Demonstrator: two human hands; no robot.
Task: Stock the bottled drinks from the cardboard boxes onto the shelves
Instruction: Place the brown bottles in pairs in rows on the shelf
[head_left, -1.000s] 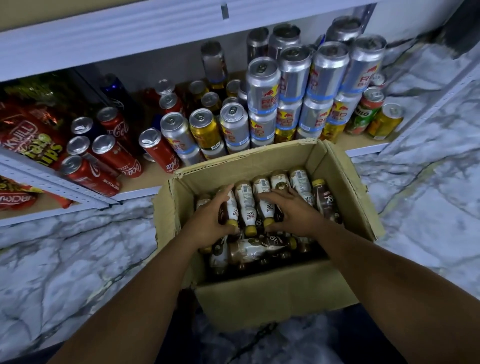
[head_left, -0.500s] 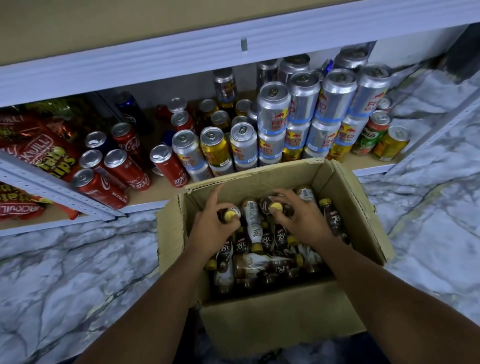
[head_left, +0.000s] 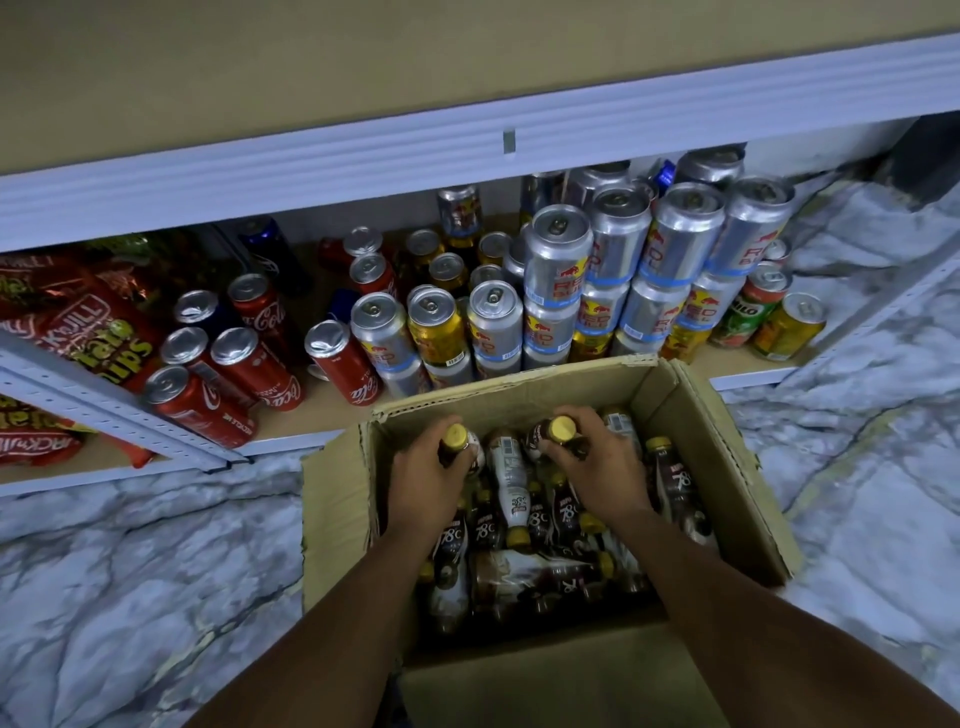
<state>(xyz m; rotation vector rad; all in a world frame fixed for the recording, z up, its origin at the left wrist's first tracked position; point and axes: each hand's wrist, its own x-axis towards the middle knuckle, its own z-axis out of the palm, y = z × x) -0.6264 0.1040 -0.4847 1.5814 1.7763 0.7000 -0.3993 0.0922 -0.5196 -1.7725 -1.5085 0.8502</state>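
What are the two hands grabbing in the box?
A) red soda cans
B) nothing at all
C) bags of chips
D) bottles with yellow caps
D: the left hand holds the left bottle and the right hand holds the right bottle, both brown with yellow caps, inside the cardboard box.
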